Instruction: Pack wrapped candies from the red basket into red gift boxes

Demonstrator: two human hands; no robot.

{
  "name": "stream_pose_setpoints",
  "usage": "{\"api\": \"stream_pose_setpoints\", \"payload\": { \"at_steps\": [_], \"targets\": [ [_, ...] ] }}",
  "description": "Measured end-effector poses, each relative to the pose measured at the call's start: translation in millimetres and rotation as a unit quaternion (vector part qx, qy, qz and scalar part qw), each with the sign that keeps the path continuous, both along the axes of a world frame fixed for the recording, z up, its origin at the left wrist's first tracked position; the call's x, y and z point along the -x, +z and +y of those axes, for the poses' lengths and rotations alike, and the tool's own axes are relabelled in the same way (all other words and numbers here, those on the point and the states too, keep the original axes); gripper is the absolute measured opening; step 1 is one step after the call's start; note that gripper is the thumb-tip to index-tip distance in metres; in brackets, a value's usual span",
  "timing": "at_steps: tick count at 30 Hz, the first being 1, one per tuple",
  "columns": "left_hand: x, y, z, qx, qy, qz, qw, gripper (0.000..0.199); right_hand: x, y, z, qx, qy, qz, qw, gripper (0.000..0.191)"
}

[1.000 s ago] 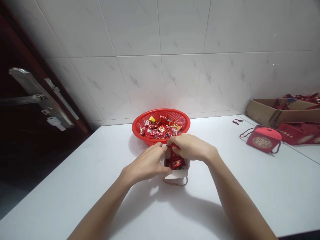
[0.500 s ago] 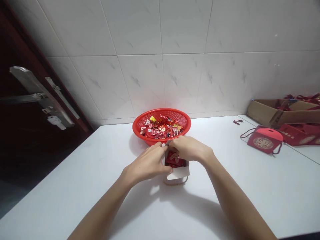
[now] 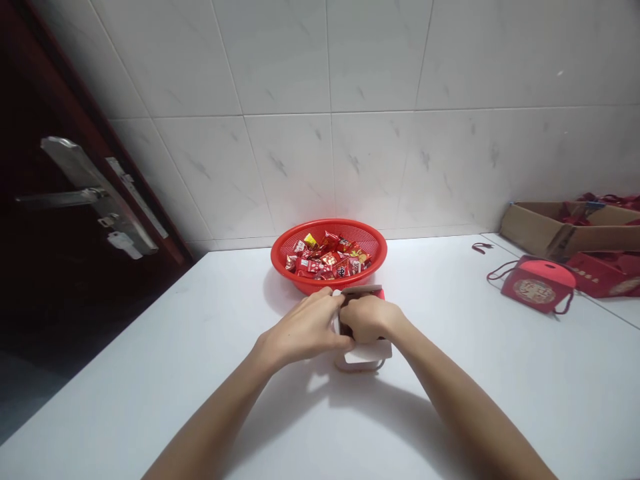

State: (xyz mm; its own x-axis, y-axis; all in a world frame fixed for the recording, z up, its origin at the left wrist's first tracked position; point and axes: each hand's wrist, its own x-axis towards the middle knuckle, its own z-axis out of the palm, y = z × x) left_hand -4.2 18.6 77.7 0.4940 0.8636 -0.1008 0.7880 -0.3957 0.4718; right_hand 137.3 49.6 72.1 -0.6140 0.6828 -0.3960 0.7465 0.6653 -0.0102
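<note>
A small open box (image 3: 367, 352) with white inner flaps stands on the white table in front of the red basket. My left hand (image 3: 309, 327) grips its left side, thumb at the near flap and fingers at the far left corner. My right hand (image 3: 369, 318) reaches into the opening with its fingers bent down; the fingertips and anything between them are hidden. Just behind the hands, the red mesh basket (image 3: 281, 268) holds several wrapped candies (image 3: 327, 260), mostly red with one yellow.
At the right lies a closed red gift box (image 3: 537, 285) with a cord handle. Beyond it are a cardboard box (image 3: 530, 230) and more red boxes (image 3: 600, 273). A dark red ribbon (image 3: 481, 247) lies near the tiled wall (image 3: 285, 167). A door with a handle is at left.
My right hand has moved from the box's far edge down into its opening, covering the red contents seen before. The far flap now shows behind it. The view has shifted slightly.
</note>
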Motion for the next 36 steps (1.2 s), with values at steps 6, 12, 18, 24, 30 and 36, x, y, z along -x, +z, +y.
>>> {"api": "stream_pose_setpoints", "payload": {
  "at_steps": [6, 12, 18, 24, 30, 36],
  "targets": [
    [0.3, -1.7, 2.6, 0.003, 0.009, -0.008, 1.000, 0.022, -15.7, 9.1, -5.9, -0.085, -0.011, 0.066, 0.994, 0.011],
    [0.8, -0.4, 2.2, 0.002, 0.005, -0.006, 1.000, 0.026, -48.7, 11.7, 0.9, -0.082, -0.015, 0.190, 0.978, 0.040],
    [0.8, 0.3, 2.8, 0.005, 0.000, -0.019, 1.000, 0.028, -74.7, -4.3, -4.4, -0.108, 0.008, 0.358, 0.928, 0.049],
    [0.2, -1.4, 3.9, 0.017, 0.015, -0.036, 0.999, 0.042, -90.1, -43.4, -5.6, -0.147, -0.015, 0.499, 0.854, 0.040],
    [-3.1, -1.5, 1.4, 0.016, 0.022, -0.045, 0.999, 0.070, -81.5, -66.2, -10.2, -0.138, -0.039, 0.568, 0.811, 0.054],
    [-1.8, -6.6, 5.1, 0.003, 0.020, -0.050, 0.999, 0.059, -80.9, -75.1, -16.1, -0.170, -0.068, 0.587, 0.789, 0.040]
  ]
}}
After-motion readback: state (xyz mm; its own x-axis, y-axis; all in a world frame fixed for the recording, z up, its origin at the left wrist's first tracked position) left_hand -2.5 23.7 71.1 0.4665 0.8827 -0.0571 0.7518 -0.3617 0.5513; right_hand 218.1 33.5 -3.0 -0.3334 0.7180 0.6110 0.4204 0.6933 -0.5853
